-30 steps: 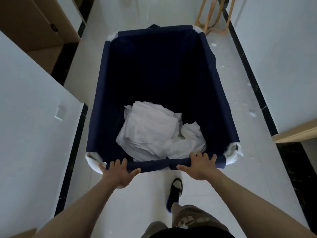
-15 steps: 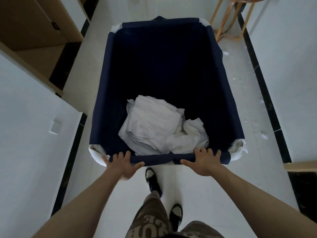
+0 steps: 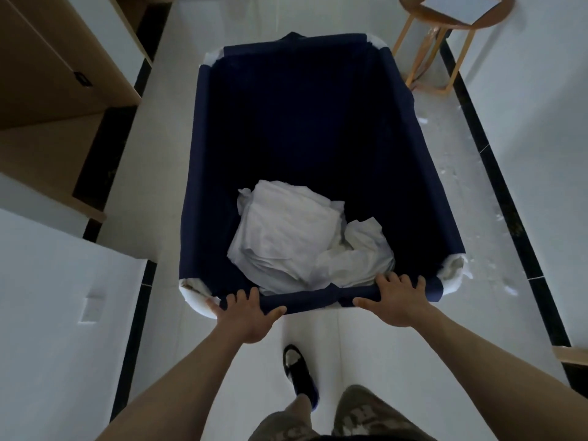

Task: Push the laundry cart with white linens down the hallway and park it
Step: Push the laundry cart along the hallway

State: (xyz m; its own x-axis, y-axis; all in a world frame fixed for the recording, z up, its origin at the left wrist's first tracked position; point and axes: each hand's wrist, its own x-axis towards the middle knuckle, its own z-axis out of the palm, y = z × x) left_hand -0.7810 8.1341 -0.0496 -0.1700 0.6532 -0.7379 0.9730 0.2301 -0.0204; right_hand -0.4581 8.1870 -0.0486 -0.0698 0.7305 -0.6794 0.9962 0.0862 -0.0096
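While both hands, left (image 3: 246,313) and right (image 3: 401,301), clasp the near rim, the cart (image 3: 305,128) runs lengthwise toward 12 o'clock, stool (image 3: 445,33) at 1.

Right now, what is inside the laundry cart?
A crumpled pile of white linens lies at the near end of the laundry cart; the far end shows only dark liner. Anything beneath the pile is covered.

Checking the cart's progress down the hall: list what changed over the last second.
The laundry cart rolled forward: the wooden stool ahead right is nearer and the left cabinet opening slid back. The feet stepped. Unchanged: left hand and right hand grip the near rim; white linens lie put.
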